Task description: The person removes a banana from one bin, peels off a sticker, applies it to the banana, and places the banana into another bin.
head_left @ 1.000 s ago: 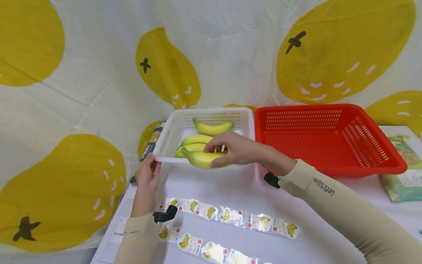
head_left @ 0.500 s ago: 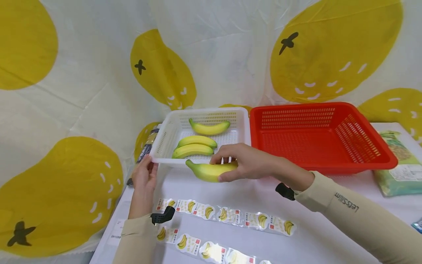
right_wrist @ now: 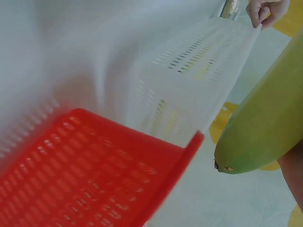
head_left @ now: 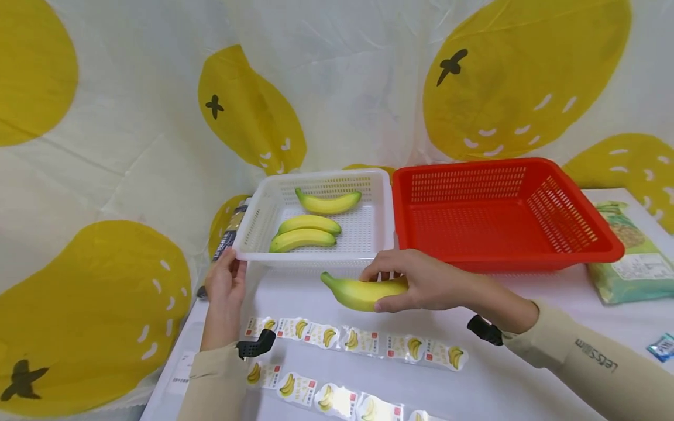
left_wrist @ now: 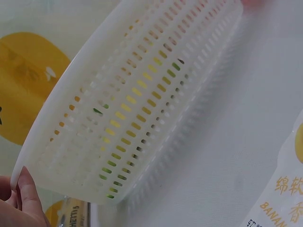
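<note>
My right hand (head_left: 416,280) holds a banana (head_left: 347,292) with the thumb in front and the fingers over the top, above the table just in front of the white basket (head_left: 387,234). The banana's tip (right_wrist: 232,163) shows close up in the right wrist view. My left hand (head_left: 225,286) pinches the white basket's front left corner; its thumb and a finger meet at the rim in the left wrist view. Inside that basket lie two bananas (head_left: 305,238) side by side and another banana (head_left: 329,203) behind them.
A red basket (head_left: 532,257) stands right against the white one. Two strips of banana stickers (head_left: 326,336) lie on the table in front. At the right are a green and white bag (head_left: 632,266) and a small blue packet (head_left: 660,348). A patterned cloth (head_left: 342,88) hangs behind.
My right hand has brought the banana out from over the white basket's front rim, toward me and to the right. My left hand keeps its hold on the basket corner.
</note>
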The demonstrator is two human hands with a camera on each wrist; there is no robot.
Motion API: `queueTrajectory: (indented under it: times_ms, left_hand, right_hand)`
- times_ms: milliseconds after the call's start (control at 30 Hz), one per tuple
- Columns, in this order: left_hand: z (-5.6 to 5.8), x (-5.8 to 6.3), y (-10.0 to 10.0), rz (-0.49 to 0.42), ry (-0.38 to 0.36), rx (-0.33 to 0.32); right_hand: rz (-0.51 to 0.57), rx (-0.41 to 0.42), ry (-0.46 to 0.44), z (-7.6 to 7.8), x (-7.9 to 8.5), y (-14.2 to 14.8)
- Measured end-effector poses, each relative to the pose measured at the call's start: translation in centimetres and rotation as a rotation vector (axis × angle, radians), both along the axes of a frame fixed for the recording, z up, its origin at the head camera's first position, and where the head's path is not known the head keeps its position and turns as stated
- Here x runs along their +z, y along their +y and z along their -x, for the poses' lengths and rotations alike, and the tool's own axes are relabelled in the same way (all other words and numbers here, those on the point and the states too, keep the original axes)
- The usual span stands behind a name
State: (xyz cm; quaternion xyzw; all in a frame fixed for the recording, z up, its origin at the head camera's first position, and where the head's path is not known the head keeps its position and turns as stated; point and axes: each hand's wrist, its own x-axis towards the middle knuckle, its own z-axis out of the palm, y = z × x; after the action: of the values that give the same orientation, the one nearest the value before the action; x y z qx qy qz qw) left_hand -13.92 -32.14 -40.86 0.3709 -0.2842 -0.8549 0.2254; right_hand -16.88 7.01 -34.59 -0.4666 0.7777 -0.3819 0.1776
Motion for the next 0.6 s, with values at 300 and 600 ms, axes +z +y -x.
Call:
queueTrajectory:
  times_ms: [300,600]
  left_hand:
    - [-0.1,-0.1,-0.2,-0.049,0.022,0.03]
    - [0.1,-0.1,-0.2,-0.054,0.025,0.016]
  right_hand:
    - [-0.023,-0.039,-0.018,-0.6,-2.2,1.9]
    - [-0.051,-0.082,-0.019,-1.0,-4.3,3.0]
